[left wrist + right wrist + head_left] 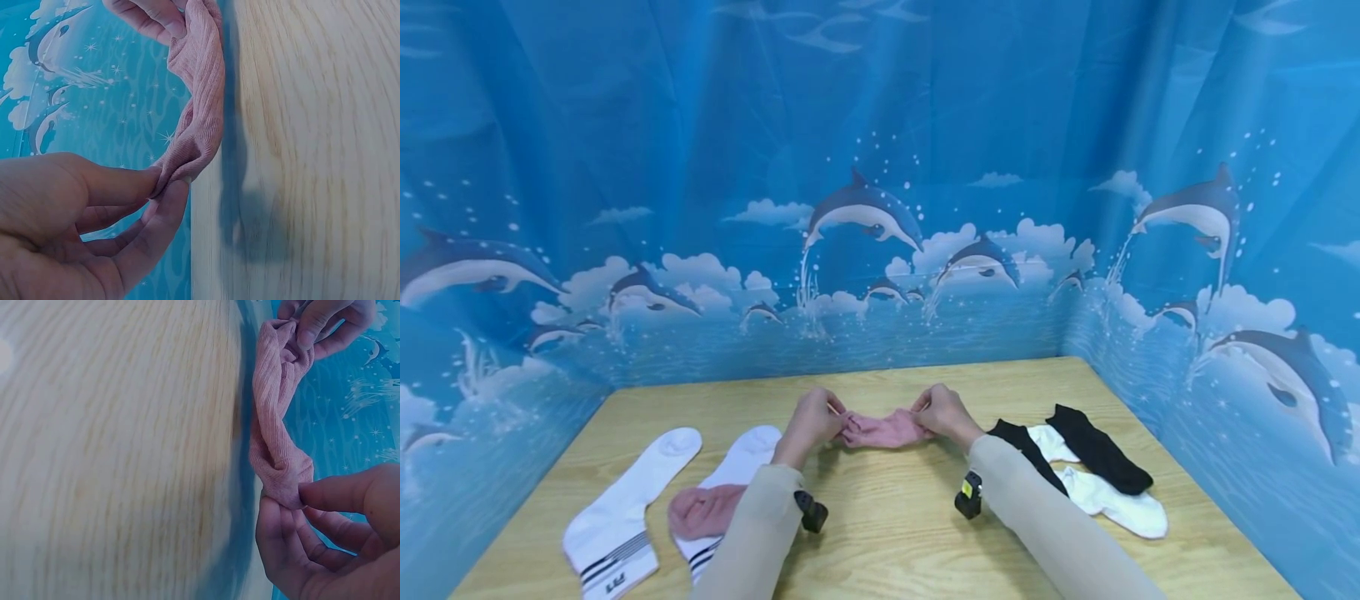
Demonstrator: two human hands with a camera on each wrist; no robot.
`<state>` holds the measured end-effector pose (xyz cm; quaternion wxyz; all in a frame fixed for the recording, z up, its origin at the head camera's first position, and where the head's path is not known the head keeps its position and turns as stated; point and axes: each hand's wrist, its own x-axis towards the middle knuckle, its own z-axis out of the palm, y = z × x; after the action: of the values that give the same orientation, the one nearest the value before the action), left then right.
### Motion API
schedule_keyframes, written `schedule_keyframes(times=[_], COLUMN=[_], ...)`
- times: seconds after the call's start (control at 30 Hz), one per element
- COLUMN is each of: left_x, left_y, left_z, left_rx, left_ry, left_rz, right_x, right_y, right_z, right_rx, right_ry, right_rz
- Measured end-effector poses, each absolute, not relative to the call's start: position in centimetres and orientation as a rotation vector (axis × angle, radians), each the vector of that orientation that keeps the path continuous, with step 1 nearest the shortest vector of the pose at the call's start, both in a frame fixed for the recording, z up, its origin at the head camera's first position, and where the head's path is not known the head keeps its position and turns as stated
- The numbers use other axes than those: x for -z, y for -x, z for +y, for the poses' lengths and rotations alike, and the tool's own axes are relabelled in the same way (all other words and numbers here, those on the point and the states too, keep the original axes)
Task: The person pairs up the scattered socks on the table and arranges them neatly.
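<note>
A pink ribbed sock (883, 430) is stretched sideways between both hands, raised over the table. At its left end the left hand (814, 423) pinches the fabric between thumb and fingers. The right hand (946, 414) pinches the other end the same way. In the left wrist view the sock (203, 87) looks twisted and creased, its near end gathered in the left hand (94, 219). From the right wrist, the right hand (337, 531) grips a bunched tip of the sock (273, 419).
On the left of the wooden table (880, 533) lie a white striped sock (625, 500) and another white sock (752, 450) under a second pink sock (703, 510). At right, black socks (1105, 454) overlap white socks (1120, 507). A blue dolphin curtain (865, 333) encloses the table.
</note>
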<state>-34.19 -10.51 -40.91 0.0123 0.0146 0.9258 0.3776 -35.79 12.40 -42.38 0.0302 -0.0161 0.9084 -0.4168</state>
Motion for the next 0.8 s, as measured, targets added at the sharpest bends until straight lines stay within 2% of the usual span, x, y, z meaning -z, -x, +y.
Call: schedule_keyframes(times=[0.8], left_x=[41.51], left_y=[34.29], left_z=[-9.84], left_rx=[-1.159], left_ry=[-0.002], left_rz=[2.897], right_x=[43.2], right_y=[35.86], right_z=[12.84], right_rx=[1.262], right_ry=[0.017], right_rz=[2.777])
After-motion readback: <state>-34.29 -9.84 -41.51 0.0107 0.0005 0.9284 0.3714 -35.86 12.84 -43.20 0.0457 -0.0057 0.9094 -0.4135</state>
